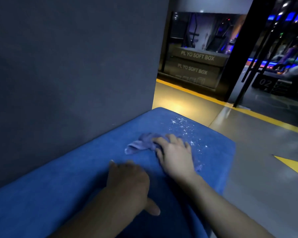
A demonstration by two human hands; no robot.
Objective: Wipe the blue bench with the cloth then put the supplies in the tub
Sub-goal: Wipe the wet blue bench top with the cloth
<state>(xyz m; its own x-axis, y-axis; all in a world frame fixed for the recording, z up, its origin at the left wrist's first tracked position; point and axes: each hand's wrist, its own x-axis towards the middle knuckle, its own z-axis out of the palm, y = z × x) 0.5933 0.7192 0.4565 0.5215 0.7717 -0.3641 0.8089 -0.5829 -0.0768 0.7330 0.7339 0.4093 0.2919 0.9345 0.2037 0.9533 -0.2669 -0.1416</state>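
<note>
The blue bench point(58, 194) runs from the lower left to the middle, along a dark wall. White specks point(184, 127) are scattered over its far end. A crumpled purple-blue cloth point(139, 143) lies on the bench top. My right hand point(174, 152) presses flat on the cloth's right part, fingers spread, beside the specks. My left hand point(129, 182) rests palm down on the bare bench, nearer to me, holding nothing. No tub or other supplies are in view.
The dark grey wall point(67, 74) stands along the bench's left side. Right of the bench lies grey floor point(256, 169) with yellow lines point(268, 119). Stacked dark boxes marked "soft box" point(194, 66) and a black frame point(239, 54) stand beyond.
</note>
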